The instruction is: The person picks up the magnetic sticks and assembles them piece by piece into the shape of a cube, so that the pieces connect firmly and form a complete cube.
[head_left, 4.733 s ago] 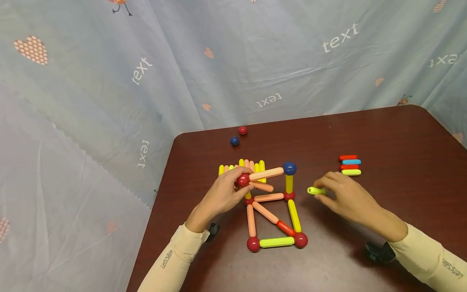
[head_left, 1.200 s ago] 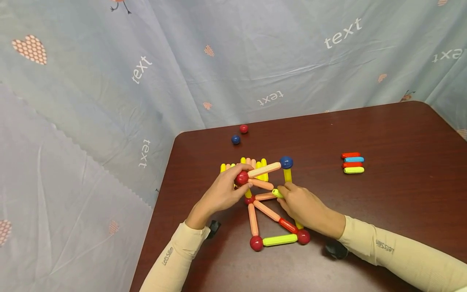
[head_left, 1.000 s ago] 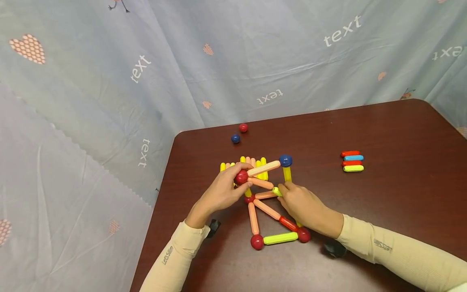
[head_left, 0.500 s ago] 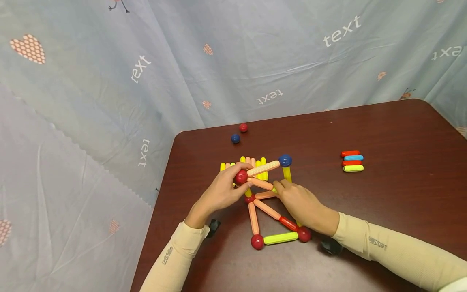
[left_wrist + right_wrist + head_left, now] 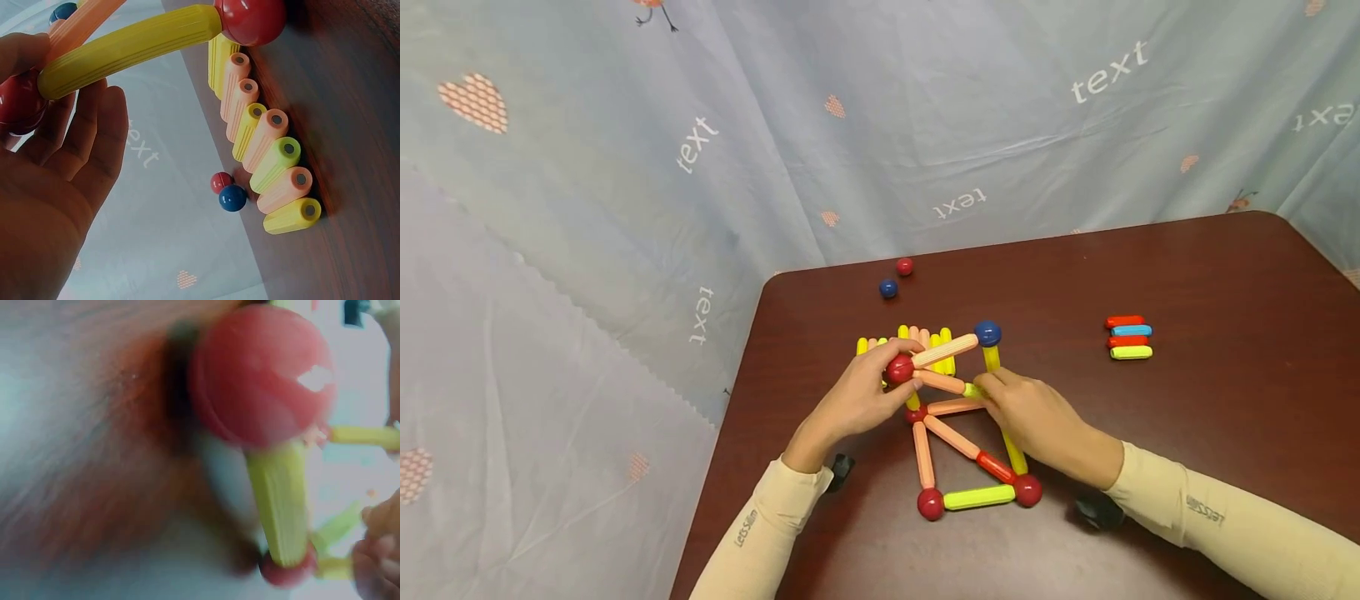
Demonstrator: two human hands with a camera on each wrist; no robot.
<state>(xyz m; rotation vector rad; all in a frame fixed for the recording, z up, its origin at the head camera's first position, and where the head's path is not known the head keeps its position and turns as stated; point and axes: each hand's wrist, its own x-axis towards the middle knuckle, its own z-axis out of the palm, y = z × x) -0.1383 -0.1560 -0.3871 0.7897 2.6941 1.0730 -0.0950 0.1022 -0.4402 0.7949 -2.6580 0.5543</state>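
Observation:
My left hand (image 5: pixel 861 396) grips a red ball (image 5: pixel 899 369) at an upper corner of a magnetic stick-and-ball frame. A yellow magnetic stick (image 5: pixel 134 50) runs from that ball to a lower red ball (image 5: pixel 253 19). One peach stick (image 5: pixel 946 352) spans to a blue ball (image 5: pixel 988 333); another peach stick (image 5: pixel 942 382) slants off the gripped ball. My right hand (image 5: pixel 1037 417) pinches a light green magnetic stick (image 5: pixel 972 390), whose near end meets the slanting peach stick's tip. The fingers hide its other end. Below lies the square base, with a peach-and-red diagonal (image 5: pixel 995 467).
Behind the left hand lies a row of yellow, peach and green sticks (image 5: pixel 281 165). A loose blue ball (image 5: pixel 888 288) and red ball (image 5: pixel 905 266) sit near the back edge. Several short sticks (image 5: pixel 1129 331) lie side by side at right.
The right hand has carried the light green stick leftward into the frame, where its end now meets the slanting peach stick. My left hand keeps its grip on the red ball.

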